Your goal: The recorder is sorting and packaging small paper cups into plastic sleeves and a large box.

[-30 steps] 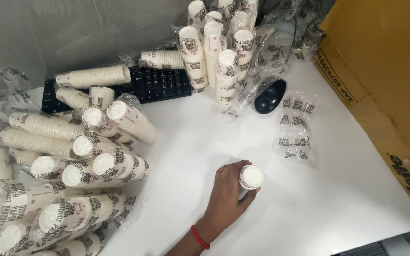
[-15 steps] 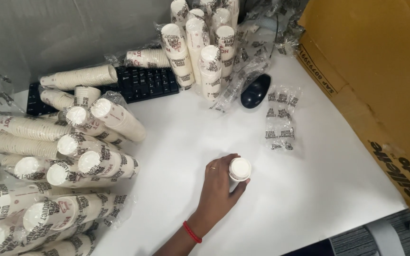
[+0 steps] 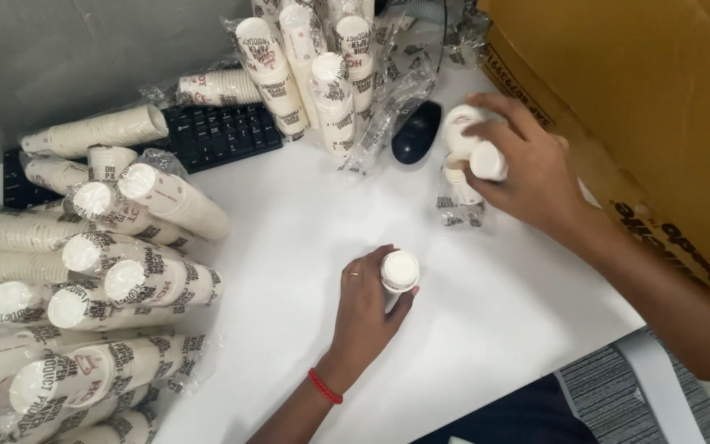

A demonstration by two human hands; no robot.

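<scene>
My left hand (image 3: 363,308), with a red band at the wrist, grips a small stack of white paper cups (image 3: 398,273) standing bottom-up on the white table (image 3: 306,214). My right hand (image 3: 527,168) reaches over the table's right side and holds small white cups (image 3: 486,160), with another white cup (image 3: 458,123) under its fingers. Below that hand lies a clear plastic sleeve (image 3: 454,210) with a cup in it.
Sleeves of printed paper cups (image 3: 84,271) are piled on the left. Upright cup stacks (image 3: 322,74) stand at the back by a black keyboard (image 3: 215,136) and a dark mouse (image 3: 417,131). A big cardboard box (image 3: 643,107) fills the right side.
My right hand has come into view and taken hold of cups near the plastic sleeve. My left hand stays on its cup stack; the camera view has shifted left.
</scene>
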